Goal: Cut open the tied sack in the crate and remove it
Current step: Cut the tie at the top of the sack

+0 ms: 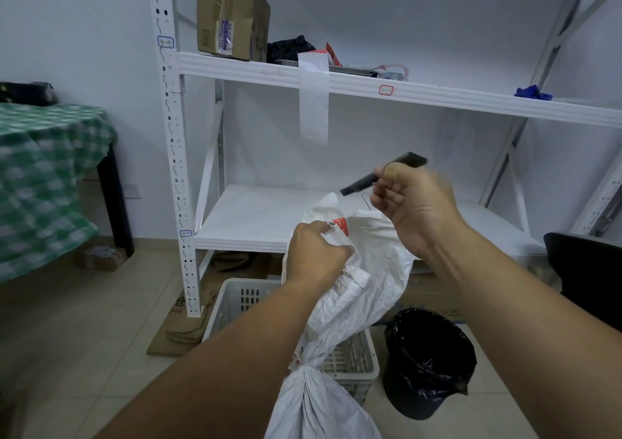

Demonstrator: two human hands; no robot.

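A white woven sack [367, 290] rises out of a pale plastic crate [353, 361] on the floor. It is cinched at a tied neck low in the view, near the crate's front edge. My left hand [316, 253] grips the loose top of the sack and holds it up. Above and to the right, my right hand [414, 206] pinches a dark, flat cutter [377, 176] that points left over the sack's top without touching it.
A black-lined bin [427, 361] stands right of the crate. Behind is a white metal shelf rack [370, 85] with a cardboard box [232, 14] on it. A table with a green checked cloth [43, 176] is at left, a dark object at right.
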